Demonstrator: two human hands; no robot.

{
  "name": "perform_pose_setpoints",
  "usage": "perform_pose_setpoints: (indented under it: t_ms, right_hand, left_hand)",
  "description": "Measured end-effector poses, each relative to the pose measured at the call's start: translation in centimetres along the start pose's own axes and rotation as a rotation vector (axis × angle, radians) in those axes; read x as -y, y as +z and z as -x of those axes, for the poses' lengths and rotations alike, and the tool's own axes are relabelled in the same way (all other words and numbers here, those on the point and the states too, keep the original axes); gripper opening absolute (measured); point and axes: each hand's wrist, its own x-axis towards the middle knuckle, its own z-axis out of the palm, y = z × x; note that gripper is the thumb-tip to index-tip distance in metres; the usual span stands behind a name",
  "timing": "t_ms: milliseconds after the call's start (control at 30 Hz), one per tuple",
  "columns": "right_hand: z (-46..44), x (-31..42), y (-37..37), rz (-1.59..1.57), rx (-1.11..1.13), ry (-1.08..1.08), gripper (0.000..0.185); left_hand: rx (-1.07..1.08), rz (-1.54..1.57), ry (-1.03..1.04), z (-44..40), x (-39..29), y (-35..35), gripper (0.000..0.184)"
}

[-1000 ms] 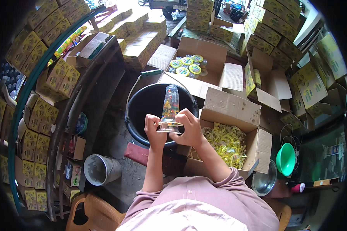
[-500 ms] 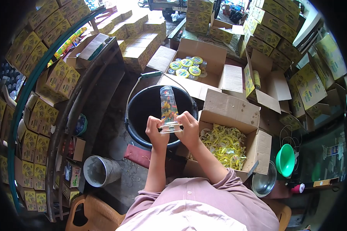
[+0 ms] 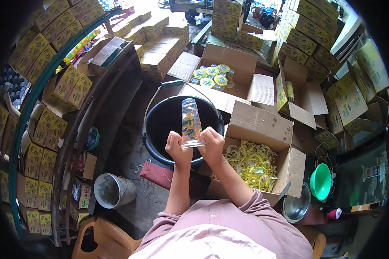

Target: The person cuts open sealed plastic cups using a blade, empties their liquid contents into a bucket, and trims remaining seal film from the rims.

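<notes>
A stack of clear plastic cups (image 3: pixel 191 122) with colourful print is held between my two hands, its wide rims toward me and its narrow end pointing away. My left hand (image 3: pixel 177 148) grips the rim end from the left, fingers curled. On the other side, my right hand (image 3: pixel 212 143) has its fingers closed on the same rims. Behind and below the cups is a large black bucket (image 3: pixel 157 116) with a raised wire handle. To the right of my right hand, an open carton (image 3: pixel 260 125) contains a heap of yellow-and-clear plastic scraps (image 3: pixel 253 166).
Ahead, another open carton (image 3: pixel 233 56) holds several yellow-lidded cups (image 3: pixel 212 75). A grey bucket (image 3: pixel 114 191) stands at left by shelves of yellow boxes (image 3: pixel 32 159). A green bowl (image 3: pixel 320 181) and a metal bowl (image 3: pixel 297 207) are at right. A red block (image 3: pixel 156 175) lies near the black bucket.
The cup stack has turned slightly in my hands and its rims look closer together. Both hands keep their grip; the whole view has shifted a little.
</notes>
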Motion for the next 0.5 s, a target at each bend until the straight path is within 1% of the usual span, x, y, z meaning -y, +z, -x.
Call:
perform_pose_setpoints:
  t_ms: [33,133,200,233,267,367,400,433,500]
  right_hand:
    - [-0.1,0.0,0.0,-0.017,0.007,-0.006,0.019]
    - [-0.3,-0.3,-0.6,-0.056,0.003,-0.023,0.019]
    - [-0.4,-1.3,-1.0,-0.078,-0.026,-0.035,0.020]
    - [-0.8,-1.7,-1.2,-0.084,-0.079,-0.026,0.020]
    - [-0.8,-2.6,-1.4,-0.143,-0.086,0.012,0.021]
    - [-1.0,-4.6,-2.3,-0.374,-0.120,0.171,0.023]
    - [-0.8,-4.6,-2.4,-0.462,-0.133,0.238,0.024]
    - [-0.8,-4.4,-2.5,-0.463,-0.106,0.236,0.024]
    - [-1.0,-3.9,-2.7,-0.464,-0.053,0.224,0.025]
  left_hand:
    - [0.000,0.005,-0.008,0.0,0.0,0.0,0.035]
    - [-0.021,-0.050,0.065,-0.1,-0.3,0.0,0.034]
    - [0.053,0.055,0.163,-0.5,-1.4,-0.3,0.032]
    - [0.089,0.106,0.208,-0.5,-1.8,-0.5,0.031]
    - [0.250,0.228,0.270,-0.4,-1.2,-1.5,0.029]
    - [0.061,0.616,-0.063,-1.4,-0.9,-0.5,0.045]
    - [0.085,0.719,-0.376,-1.7,-0.6,-0.4,0.061]
    - [0.151,0.901,-0.654,-2.2,0.1,-0.4,0.057]
    - [0.328,1.260,-0.896,-2.4,1.0,0.5,0.049]
